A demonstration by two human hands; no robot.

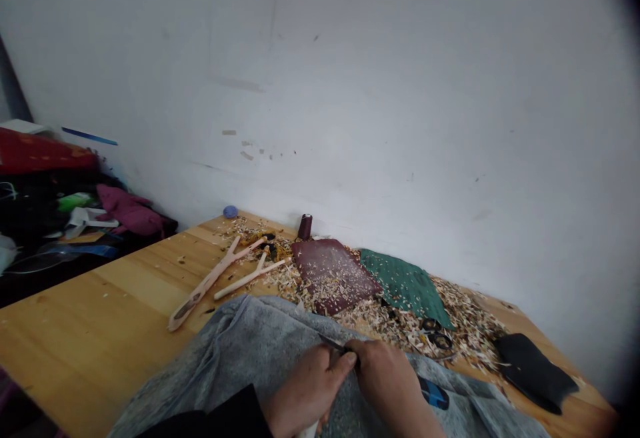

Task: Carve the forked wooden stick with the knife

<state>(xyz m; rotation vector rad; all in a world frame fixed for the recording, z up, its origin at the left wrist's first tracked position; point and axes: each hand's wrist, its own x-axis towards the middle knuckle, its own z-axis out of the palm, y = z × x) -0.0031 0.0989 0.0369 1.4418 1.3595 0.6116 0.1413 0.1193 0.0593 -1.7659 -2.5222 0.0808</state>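
Note:
Over a grey cloth [260, 341], my two hands meet with the thumbs close together. My right hand [385, 375] is closed around a knife [331, 342], whose dark blade points up and to the left. My left hand [305, 385] is curled closed beside it, its thumb against the knife near my right fingers. Below my left palm shows the end of a pale piece [309, 430], apparently wood; most of it is hidden. A blue and black handle [434, 393] shows just right of my right hand; I cannot tell whether it belongs to the knife.
Two forked wooden sticks [213, 281] lie on the wooden table [100, 331]. Wood shavings [470, 318] surround a maroon sheet [333, 271], a green sheet [405, 285] and scissors [437, 337]. A thread spool [305, 226] stands by the wall; a black pouch-like piece [535, 368] lies right.

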